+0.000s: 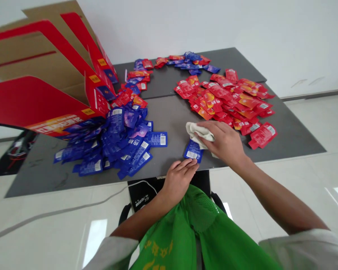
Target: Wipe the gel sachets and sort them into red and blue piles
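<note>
A single blue pouch (pixel 193 150) lies flat near the table's front edge, with a barcode on its lower part. My left hand (pixel 181 175) rests at the pouch's near end, fingers stretched out and lying on its edge. In my right hand (pixel 224 141) is a bunched white cloth (pixel 196 131), which covers the far part of the pouch. Left of my hands is a heap of blue pouches (pixel 124 138). A pile of red pouches (pixel 225 101) spreads over the table to the right.
Red cardboard boxes (pixel 45 101) with raised flaps stand on the left of the grey table (pixel 169 112). Mixed red and blue pouches (pixel 188 62) form a curve along the back. A white cable (pixel 101 202) runs below the front edge, and a wall stands behind.
</note>
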### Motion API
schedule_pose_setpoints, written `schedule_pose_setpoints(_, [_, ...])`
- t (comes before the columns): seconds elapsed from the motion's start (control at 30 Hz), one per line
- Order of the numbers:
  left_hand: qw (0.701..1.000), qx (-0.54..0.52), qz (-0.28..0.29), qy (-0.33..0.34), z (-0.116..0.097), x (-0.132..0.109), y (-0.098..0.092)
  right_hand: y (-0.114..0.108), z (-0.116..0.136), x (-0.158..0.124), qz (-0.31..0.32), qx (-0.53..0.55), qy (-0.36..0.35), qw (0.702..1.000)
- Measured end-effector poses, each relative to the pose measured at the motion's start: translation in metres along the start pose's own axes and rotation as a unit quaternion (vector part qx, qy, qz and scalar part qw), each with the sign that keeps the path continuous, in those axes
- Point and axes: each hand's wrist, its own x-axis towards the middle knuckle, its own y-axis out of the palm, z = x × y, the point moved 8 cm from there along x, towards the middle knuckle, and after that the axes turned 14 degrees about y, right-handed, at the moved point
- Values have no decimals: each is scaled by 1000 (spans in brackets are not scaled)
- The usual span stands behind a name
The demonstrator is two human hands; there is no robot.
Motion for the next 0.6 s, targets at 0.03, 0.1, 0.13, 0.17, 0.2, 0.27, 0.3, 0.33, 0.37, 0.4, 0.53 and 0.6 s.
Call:
schedule_pose_setpoints(0.03, [1000, -1, 7, 1, 0, 1, 0, 3, 8, -13, 30, 13, -19, 999])
schedule_pose_setpoints(0.1, [1000, -4, 20, 2, 0, 3, -1, 15, 18, -38, 92, 25, -54, 994])
schedule_pose_setpoints(0.13, [1000, -7, 24, 3, 0, 4, -1, 21, 20, -46, 112, 27, -64, 991])
schedule_pose_setpoints(0.17, [1000, -10, 26, 4, 0, 4, -2, 26, 19, -50, 122, 26, -65, 990])
schedule_pose_setpoints(0.2, [1000, -13, 26, 6, 0, 5, -2, 30, 16, -50, 121, 24, -60, 991])
schedule_pose_setpoints(0.27, [1000, -20, 22, 10, 0, 5, -3, 36, 6, -41, 108, 17, -44, 993])
schedule_pose_setpoints(0.3, [999, -23, 20, 11, 0, 5, -2, 39, 0, -33, 102, 10, -37, 994])
schedule_pose_setpoints(0.33, [999, -26, 19, 12, 1, 4, -1, 41, -6, -23, 95, 2, -31, 995])
schedule_pose_setpoints(0.37, [999, -27, 16, 11, 1, 3, -1, 43, -12, -13, 89, -6, -25, 996])
schedule_pose_setpoints(0.4, [999, -28, 14, 11, 2, 3, 0, 45, -18, -2, 82, -14, -19, 996])
schedule_pose_setpoints(0.53, [1000, -21, -3, 16, 0, 5, -4, 45, -37, 30, 63, -65, 8, 996])
schedule_pose_setpoints(0.6, [1000, -18, -5, 17, -1, 11, -10, 34, -41, 36, 28, -67, 27, 997])
